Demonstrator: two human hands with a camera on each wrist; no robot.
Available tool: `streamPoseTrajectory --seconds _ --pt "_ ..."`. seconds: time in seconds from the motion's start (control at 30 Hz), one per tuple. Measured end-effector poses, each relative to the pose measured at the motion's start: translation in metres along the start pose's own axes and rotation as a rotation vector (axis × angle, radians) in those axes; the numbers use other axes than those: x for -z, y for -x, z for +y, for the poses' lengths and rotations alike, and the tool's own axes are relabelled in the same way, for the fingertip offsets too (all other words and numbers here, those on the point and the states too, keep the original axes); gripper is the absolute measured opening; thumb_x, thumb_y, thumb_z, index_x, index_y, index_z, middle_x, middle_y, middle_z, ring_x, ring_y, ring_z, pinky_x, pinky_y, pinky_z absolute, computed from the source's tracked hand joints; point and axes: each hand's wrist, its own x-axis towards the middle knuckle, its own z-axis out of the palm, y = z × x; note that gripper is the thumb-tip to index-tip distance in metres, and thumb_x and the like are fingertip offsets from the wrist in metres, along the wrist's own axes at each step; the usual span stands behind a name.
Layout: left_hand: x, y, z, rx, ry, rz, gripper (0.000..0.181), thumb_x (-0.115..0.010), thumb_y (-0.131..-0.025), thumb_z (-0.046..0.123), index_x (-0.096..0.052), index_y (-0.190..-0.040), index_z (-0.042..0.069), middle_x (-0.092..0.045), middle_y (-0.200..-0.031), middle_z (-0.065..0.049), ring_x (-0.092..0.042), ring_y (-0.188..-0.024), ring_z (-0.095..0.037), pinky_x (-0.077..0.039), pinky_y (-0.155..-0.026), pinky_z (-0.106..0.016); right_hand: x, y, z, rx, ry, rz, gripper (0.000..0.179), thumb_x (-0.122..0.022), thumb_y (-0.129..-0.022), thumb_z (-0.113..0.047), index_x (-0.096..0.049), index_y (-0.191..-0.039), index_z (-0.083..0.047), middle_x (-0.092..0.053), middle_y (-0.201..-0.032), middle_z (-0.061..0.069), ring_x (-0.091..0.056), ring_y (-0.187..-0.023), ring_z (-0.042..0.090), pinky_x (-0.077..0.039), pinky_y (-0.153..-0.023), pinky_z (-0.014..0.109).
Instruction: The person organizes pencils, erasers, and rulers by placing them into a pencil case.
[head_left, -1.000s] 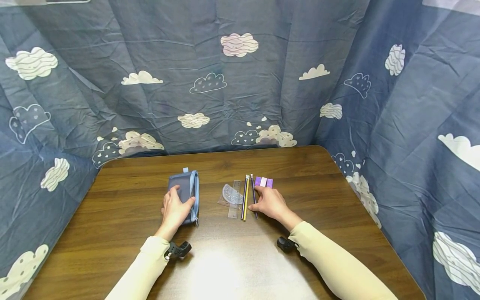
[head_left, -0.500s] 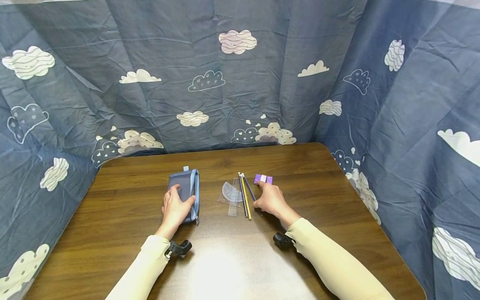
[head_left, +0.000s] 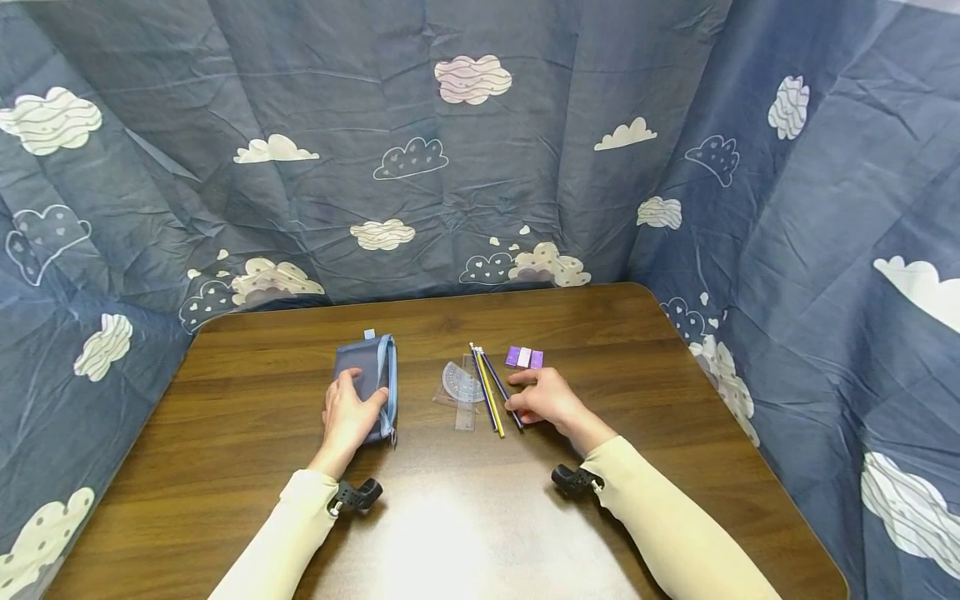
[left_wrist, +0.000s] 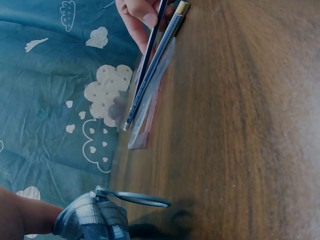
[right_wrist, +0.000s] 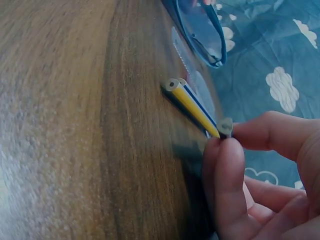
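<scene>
Where we reach over it stands one brown desk [head_left: 438, 475]; one blue zip pouch [head_left: 352, 358], at left, gripped by the fingers of our left hand [head_left: 349, 418]; our right hand [head_left: 549, 395], thumb and finger pinching one dark pencil [head_left: 493, 375]; just left, one yellow pencil [head_left: 491, 393], one blue pencil [head_left: 481, 377]; one clear ruler [head_left: 464, 418]; one clear protractor [head_left: 459, 381], overlapping it; one purple-and-white block [head_left: 525, 357].
</scene>
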Motion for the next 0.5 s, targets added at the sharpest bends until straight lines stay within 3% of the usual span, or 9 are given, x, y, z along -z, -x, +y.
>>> streamPoseTrajectory --seconds 0.23,0.4,0.5 --pt "0.003 0.002 0.005 -0.027 0.036 0.055 0.023 -0.071 -0.086 0.026 -0.060 -0.089 0.005 -0.062 -0.109 -0.023 -0.056 -0.107 -0.041 -0.040 -0.088 -0.051 0.003 -0.002 0.004 -0.040 -0.056 -0.069 0.034 -0.072 -0.080 0.006 -0.067 -0.114 0.009 -0.065 -0.076 0.007 -0.058 -0.057 0.009 -0.053 -0.053 0.024" --pt "0.007 0.006 0.010 -0.001 0.083 0.054 0.020 -0.072 -0.086 0.026 -0.062 -0.084 0.009 -0.065 -0.094 -0.016 -0.060 -0.094 -0.036 -0.041 -0.077 -0.043 0.005 -0.002 0.006 -0.063 -0.107 -0.107 0.034 -0.070 -0.082 0.005 -0.066 -0.115 0.008 -0.065 -0.078 0.004 -0.059 -0.060 0.008 -0.053 -0.055 0.023" --pt "0.010 0.008 0.013 0.019 0.134 0.053 0.017 -0.072 -0.085 0.022 -0.063 -0.084 0.008 -0.066 -0.094 -0.016 -0.058 -0.093 -0.035 -0.039 -0.077 -0.041 0.006 -0.001 0.006 -0.072 -0.147 -0.137 0.037 -0.068 -0.083 0.005 -0.064 -0.120 0.007 -0.067 -0.081 0.005 -0.061 -0.064 0.009 -0.054 -0.058 0.024"
